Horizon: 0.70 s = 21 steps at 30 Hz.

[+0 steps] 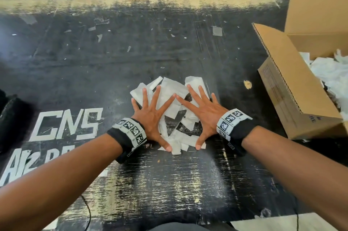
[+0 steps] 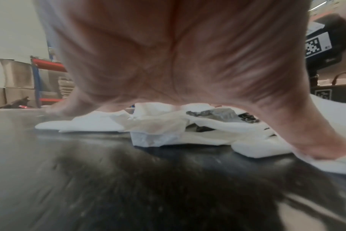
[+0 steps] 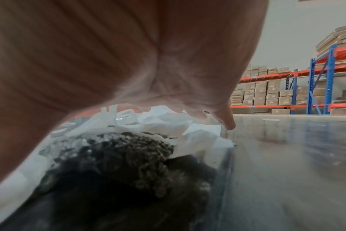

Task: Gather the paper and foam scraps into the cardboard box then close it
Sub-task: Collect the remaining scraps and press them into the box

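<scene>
A pile of white paper scraps (image 1: 169, 91) mixed with black foam pieces (image 1: 172, 124) lies in the middle of the black table (image 1: 94, 65). My left hand (image 1: 150, 116) and right hand (image 1: 202, 113) rest flat on either side of the pile, fingers spread and straight, index fingertips almost meeting over it. In the left wrist view my palm (image 2: 168, 54) arches over the white scraps (image 2: 158, 125). The right wrist view has my palm (image 3: 109, 54) above black foam (image 3: 118, 150) and white paper (image 3: 198, 137). The open cardboard box (image 1: 293, 99) stands at the right with white scraps (image 1: 331, 72) inside.
Small bits of tape and paper (image 1: 217, 30) dot the far table. White letters (image 1: 66, 127) are painted at the left. A black object (image 1: 7, 110) sits at the left edge. Warehouse shelves with cartons (image 3: 286, 90) stand beyond the table.
</scene>
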Each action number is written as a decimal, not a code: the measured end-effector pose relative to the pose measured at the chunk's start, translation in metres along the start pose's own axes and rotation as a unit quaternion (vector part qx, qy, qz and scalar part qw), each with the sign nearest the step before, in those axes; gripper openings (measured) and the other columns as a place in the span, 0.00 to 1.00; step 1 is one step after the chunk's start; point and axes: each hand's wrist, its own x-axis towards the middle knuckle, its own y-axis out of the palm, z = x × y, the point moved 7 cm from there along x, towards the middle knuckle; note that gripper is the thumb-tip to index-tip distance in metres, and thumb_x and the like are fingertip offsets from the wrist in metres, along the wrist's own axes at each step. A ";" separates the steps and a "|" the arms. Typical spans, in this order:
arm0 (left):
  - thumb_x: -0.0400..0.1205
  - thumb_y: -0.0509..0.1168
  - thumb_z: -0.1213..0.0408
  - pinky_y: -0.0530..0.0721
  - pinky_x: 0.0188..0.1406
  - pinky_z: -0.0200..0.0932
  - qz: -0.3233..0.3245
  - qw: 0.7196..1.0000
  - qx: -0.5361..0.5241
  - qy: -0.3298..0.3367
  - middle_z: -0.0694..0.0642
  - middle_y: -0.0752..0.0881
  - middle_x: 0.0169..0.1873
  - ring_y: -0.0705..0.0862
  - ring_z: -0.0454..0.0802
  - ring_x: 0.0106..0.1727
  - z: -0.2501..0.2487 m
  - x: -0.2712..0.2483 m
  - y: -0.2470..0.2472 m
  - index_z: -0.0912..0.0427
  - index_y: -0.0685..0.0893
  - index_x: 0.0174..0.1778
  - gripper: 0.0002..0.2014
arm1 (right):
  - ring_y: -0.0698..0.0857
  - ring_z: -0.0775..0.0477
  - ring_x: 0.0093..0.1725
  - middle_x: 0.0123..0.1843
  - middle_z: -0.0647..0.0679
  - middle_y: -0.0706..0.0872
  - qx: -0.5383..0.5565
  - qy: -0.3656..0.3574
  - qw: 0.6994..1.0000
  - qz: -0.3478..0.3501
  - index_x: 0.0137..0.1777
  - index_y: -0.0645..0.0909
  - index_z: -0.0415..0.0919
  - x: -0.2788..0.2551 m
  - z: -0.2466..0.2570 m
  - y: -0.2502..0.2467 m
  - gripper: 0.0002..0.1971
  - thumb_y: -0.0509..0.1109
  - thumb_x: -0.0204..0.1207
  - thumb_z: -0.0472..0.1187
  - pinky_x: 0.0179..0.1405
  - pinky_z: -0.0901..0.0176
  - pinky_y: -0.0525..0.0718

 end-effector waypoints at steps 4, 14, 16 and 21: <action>0.35 0.69 0.13 0.41 0.69 0.94 0.014 0.999 0.000 -0.039 0.57 0.15 0.79 0.24 0.82 0.79 0.006 0.011 -0.003 0.28 0.19 0.77 0.84 | 0.24 0.31 0.82 0.82 0.48 0.17 0.016 0.003 0.999 0.028 0.79 0.23 0.72 0.014 -0.005 0.003 0.84 0.78 0.27 0.81 0.73 0.10 0.46; 0.50 0.70 0.16 0.53 0.85 0.72 -0.010 0.999 -0.044 0.019 0.58 0.24 0.84 0.36 0.68 0.88 0.010 0.015 0.001 0.39 0.44 0.89 0.74 | 0.54 0.37 0.86 0.85 0.48 0.23 0.085 -0.028 0.994 -0.069 0.88 0.44 0.54 0.012 -0.004 -0.004 0.81 0.86 0.35 0.72 0.77 0.42 0.70; 0.50 0.70 0.15 0.56 0.85 0.70 -0.051 0.996 -0.060 0.039 0.56 0.22 0.83 0.40 0.68 0.88 0.009 0.012 -0.004 0.42 0.51 0.89 0.72 | 0.54 0.36 0.86 0.84 0.48 0.20 0.083 -0.048 0.990 -0.107 0.88 0.42 0.52 0.007 -0.001 -0.011 0.83 0.86 0.34 0.72 0.73 0.42 0.76; 0.50 0.66 0.12 0.61 0.84 0.68 -0.075 0.994 -0.022 0.071 0.56 0.29 0.87 0.49 0.67 0.89 0.007 0.017 -0.005 0.42 0.55 0.88 0.71 | 0.38 0.37 0.87 0.84 0.48 0.20 0.052 -0.047 0.997 -0.044 0.85 0.29 0.61 0.021 -0.002 -0.006 0.84 0.84 0.35 0.74 0.80 0.27 0.60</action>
